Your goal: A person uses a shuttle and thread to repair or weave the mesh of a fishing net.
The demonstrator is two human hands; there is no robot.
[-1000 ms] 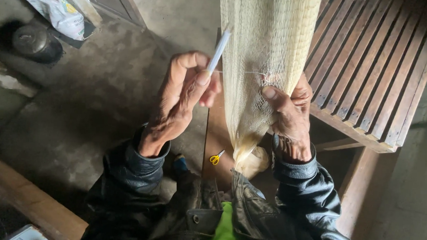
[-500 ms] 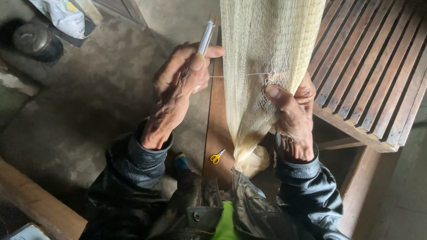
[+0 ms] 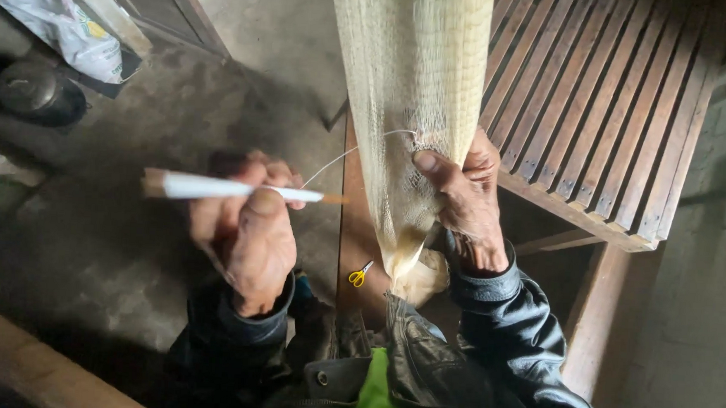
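Note:
A pale yellow fishing net [image 3: 415, 74] hangs down the middle of the view. My right hand [image 3: 463, 197] grips a bunch of its mesh, thumb pressed on the netting. My left hand [image 3: 250, 231] is out to the left, holding a long white netting needle [image 3: 215, 188] level. A thin white thread [image 3: 345, 157] runs taut from the needle's tip up to the net by my right thumb. I wear a dark leather jacket.
A slatted wooden bench [image 3: 599, 117] stands to the right behind the net. Small yellow scissors [image 3: 360, 274] lie on a wooden plank below. A white plastic bag [image 3: 58, 26] and a dark round pot [image 3: 33, 91] sit on the concrete floor at upper left.
My left hand has drawn the needle away from the net, down and to the left, turning it from upright to level and pulling the thread out taut. My right hand stays on the net.

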